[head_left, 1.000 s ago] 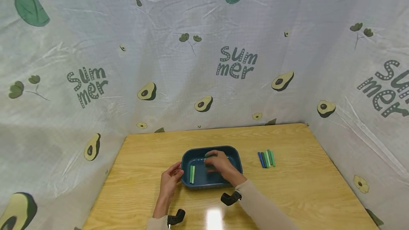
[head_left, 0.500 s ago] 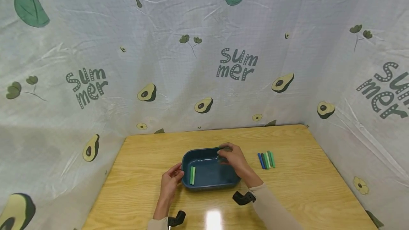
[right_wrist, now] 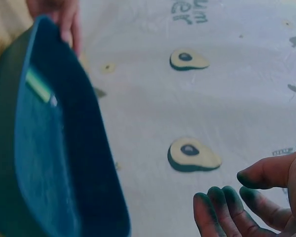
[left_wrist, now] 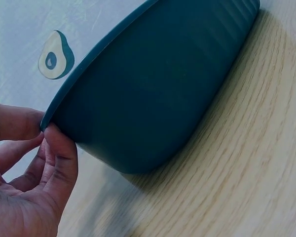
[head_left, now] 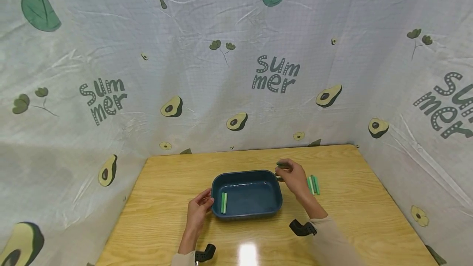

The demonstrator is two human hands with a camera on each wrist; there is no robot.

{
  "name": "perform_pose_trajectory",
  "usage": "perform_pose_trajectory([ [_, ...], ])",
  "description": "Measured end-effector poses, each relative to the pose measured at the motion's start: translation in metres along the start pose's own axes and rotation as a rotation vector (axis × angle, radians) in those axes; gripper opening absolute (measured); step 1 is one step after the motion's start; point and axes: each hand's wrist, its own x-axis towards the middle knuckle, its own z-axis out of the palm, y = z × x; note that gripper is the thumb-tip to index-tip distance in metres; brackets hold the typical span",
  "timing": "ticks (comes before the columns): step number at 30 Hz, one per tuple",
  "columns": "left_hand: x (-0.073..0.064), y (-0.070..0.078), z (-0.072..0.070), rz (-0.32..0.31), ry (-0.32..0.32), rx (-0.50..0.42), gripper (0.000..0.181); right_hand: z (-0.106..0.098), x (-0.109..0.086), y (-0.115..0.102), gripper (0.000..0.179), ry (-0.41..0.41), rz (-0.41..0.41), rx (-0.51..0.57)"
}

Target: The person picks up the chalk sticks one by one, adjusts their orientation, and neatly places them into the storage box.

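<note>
Two green sticks [head_left: 223, 203], one paler than the other, lie side by side at the left end of the dark blue tray [head_left: 253, 200], which stands on the worktop [head_left: 358, 216] in the lower middle of the head view. The left hand [head_left: 196, 213] pinches the tray's left rim between thumb and fingers; in the left wrist view that hand is cut off by the left edge, and the tray's outer wall hides its inside. The right hand [head_left: 295, 180] is just beyond the tray's upper right corner, grasping nothing, its fingers loosely bent and apart from the thumb. Its fingertips [right_wrist: 203, 200] are stained dark green in the right wrist view, where the right and bottom edges cut the hand off. Right of that hand, part of a row of green sticks [head_left: 317, 185] shows on the worktop; the row's left end is hidden behind the hand and wrist, so its full count cannot be made out.

A second ago the right hand was over the inside of the tray, and the blue sticks now covered were in plain sight. The left hand's hold and the two sticks in the tray are unchanged.
</note>
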Motion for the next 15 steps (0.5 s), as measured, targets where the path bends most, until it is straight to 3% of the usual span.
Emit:
perform_pose_trajectory([
  [15,-0.002,0.0,0.0,0.002,-0.014,0.005,0.041,-0.046,-0.011,0.036,0.029,0.156,-0.058,-0.282],
])
